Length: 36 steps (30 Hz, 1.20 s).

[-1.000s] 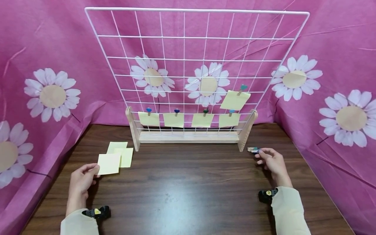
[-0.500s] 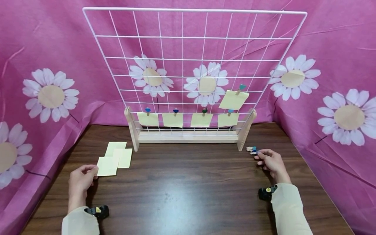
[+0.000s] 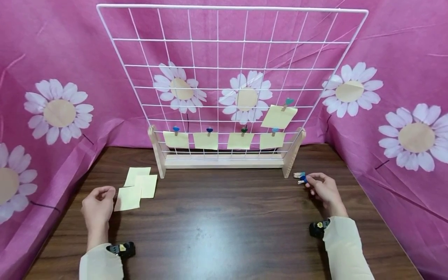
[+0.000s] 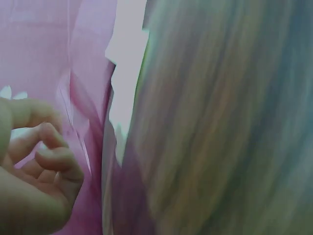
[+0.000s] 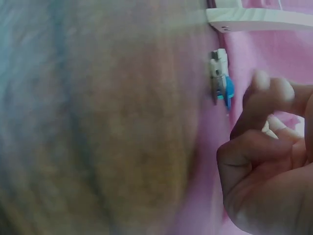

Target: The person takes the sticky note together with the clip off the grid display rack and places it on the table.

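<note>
Sticky notes (image 3: 128, 199), three of them overlapping, lie on the table (image 3: 224, 210) toward its far left corner. Just beside the nearest one, the left hand (image 3: 97, 206) holds nothing, fingers loosely curled. Near the far right corner, the right hand (image 3: 326, 191), likewise loosely bent and empty, is beside small clips (image 5: 223, 81); I cannot tell whether it touches them. Near the far edge stands a wire rack (image 3: 224, 162).

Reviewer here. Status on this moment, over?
Left grip empty, beside pale-yellow square paper notes. Right grip empty, near blue-and-teal wooden clips. No obstruction visible.
</note>
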Tool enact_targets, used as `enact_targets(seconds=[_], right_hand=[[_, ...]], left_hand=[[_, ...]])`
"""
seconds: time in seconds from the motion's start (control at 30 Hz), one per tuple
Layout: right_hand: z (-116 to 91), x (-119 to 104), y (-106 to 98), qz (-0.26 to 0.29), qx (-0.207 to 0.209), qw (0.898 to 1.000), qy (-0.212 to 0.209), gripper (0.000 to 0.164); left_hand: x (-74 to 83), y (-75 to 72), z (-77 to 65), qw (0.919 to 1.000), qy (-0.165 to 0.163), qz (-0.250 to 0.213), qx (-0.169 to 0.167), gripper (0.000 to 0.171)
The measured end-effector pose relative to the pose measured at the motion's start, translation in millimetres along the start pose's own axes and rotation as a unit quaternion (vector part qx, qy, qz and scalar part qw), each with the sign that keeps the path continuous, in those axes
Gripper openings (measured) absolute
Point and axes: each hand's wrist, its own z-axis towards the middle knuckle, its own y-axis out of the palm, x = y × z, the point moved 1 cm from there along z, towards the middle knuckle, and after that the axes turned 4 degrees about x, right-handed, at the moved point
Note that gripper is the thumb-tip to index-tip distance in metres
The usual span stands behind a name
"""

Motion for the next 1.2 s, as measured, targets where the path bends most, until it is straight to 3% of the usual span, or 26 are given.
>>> enact_targets(seconds=[0.1,0.2,0.33,0.67,0.87,1.03,1.2], right_hand=[[-1.6,-10.1,-0.1,-0.017,0.004,1.000,-0.022,0.032],[-3.8,-20.2,-0.4,-0.020,0.008,0.999,-0.044,0.031],[-5.4,-30.0,-0.3,-0.015,0.015,0.997,-0.069,0.028],[-5.1,-42.0,2.6,0.013,0.014,0.992,-0.126,0.015],[-7.7,-64.4,1.6,0.016,0.038,0.980,-0.195,0.018],[-11.2,-85.5,4.9,0.028,0.053,0.967,-0.247,0.014],[-19.5,-108.0,8.6,0.079,0.062,0.957,-0.273,0.008]], left_hand=[[12.2,9.1,-4.8,0.9965,0.004,-0.081,0.020,0.021],[23.5,18.1,-9.4,0.9841,-0.006,-0.177,0.012,0.013],[33.9,31.2,-16.1,0.9713,-0.006,-0.237,-0.018,0.005],[47.1,62.0,-30.0,0.9665,0.043,-0.239,-0.082,0.021],[64.5,80.4,-43.4,0.9591,0.078,-0.251,-0.104,0.021],[82.7,95.5,-57.6,0.9560,0.104,-0.235,-0.141,0.022],[112.5,106.3,-76.2,0.9422,0.153,-0.236,-0.183,0.024]])
